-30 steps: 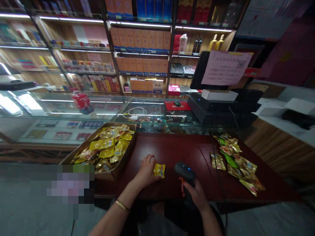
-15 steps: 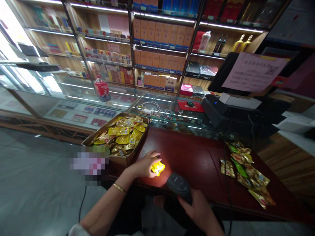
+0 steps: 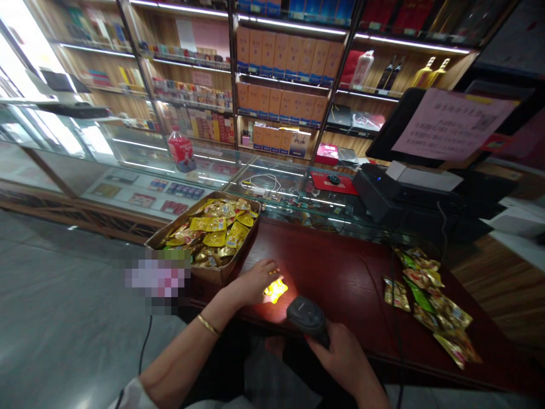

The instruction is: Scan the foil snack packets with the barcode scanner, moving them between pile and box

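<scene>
My left hand (image 3: 254, 282), a gold bangle on its wrist, is closed at the edge of a small yellow snack packet (image 3: 277, 291), partly covering it. Bright light falls on the packet and the dark red wooden tabletop (image 3: 323, 258) around it. In my right hand (image 3: 343, 355) is a black handheld barcode scanner (image 3: 306, 314), its head facing the packet from the right, a short gap away. Beyond my left hand stands a cardboard box (image 3: 215, 275) full of gold and yellow packets. Several gold and green packets (image 3: 449, 307) lie loose on the right side of the table.
Behind the table runs a glass display counter (image 3: 213, 182) bearing a red-labelled jug (image 3: 182, 150). At right stands a monitor (image 3: 383, 128) with a paper sheet stuck on it. A dark cable (image 3: 397, 318) hangs across the table's right part. Stocked shelves line the back.
The view has shifted slightly, moving the surroundings a little. My left fingers have shifted up a little on the packet, showing more of it. The scanner stays pointed at it.
</scene>
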`<move>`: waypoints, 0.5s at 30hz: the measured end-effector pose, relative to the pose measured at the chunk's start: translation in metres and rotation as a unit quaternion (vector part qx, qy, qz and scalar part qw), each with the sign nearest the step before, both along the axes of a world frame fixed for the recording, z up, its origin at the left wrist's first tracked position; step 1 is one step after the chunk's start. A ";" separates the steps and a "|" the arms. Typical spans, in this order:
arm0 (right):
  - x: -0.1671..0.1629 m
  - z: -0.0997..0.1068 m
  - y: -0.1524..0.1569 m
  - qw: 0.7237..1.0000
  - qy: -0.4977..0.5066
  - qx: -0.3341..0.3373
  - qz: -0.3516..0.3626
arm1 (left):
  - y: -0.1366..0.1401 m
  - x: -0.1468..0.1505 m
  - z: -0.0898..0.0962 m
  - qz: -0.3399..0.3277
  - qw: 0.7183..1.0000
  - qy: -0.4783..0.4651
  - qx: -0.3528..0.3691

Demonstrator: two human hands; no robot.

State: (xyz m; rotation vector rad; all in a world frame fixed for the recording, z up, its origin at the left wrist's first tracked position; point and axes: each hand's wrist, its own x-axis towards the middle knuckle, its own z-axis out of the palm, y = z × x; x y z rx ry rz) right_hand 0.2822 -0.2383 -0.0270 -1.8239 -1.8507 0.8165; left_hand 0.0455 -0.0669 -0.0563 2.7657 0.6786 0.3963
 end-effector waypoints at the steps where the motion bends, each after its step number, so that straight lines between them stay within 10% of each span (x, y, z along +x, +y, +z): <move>1: 0.000 0.001 0.001 1.000 -0.004 -0.001 -0.001 | 0.000 0.001 0.001 -0.006 1.000 0.005 0.013; 15: -0.008 0.011 0.004 1.000 -0.021 -0.003 0.005 | -0.011 0.000 0.018 0.002 0.998 0.035 0.046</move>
